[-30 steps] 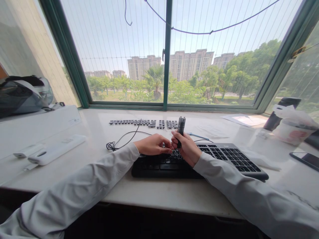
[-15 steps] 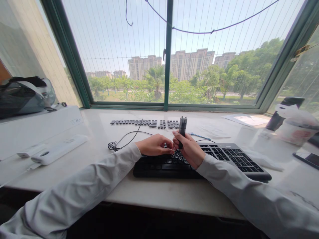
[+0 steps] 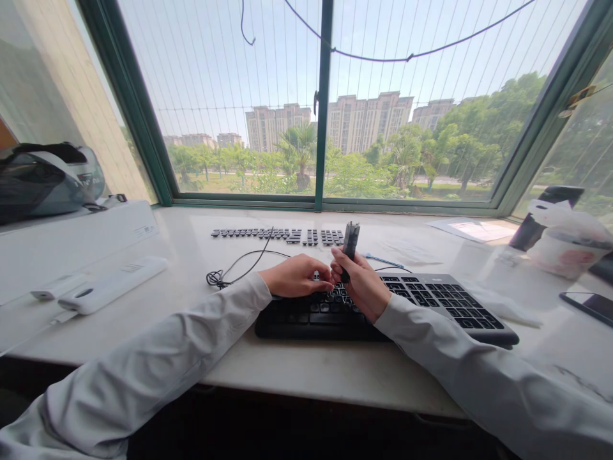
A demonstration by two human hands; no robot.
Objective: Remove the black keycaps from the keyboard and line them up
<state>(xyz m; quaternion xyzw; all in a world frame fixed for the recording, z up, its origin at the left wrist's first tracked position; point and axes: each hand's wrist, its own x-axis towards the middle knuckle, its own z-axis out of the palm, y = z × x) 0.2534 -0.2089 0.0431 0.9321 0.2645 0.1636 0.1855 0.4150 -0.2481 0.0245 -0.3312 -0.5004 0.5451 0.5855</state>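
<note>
A black keyboard lies in front of me, many of its keycaps off, with the nearest rows still capped. My right hand is wrapped round a black stick-shaped tool, held upright with its notched end at the top. The tool's lower end is hidden in the hand. My left hand rests over the keyboard's left half, thumb and fingers pinched together beside the right fingertips. What sits in that pinch, if anything, is hidden. Behind the keyboard, loose black keycaps are laid out in rows.
A coiled black cable lies left of the keyboard. Behind my right hand is a thin blue tool. A phone, a white tub and papers are on the right; a white power strip is on the left.
The view has shifted very slightly. The black tool leans a little more to the right; both hands stay in nearly the same place over the keyboard.
</note>
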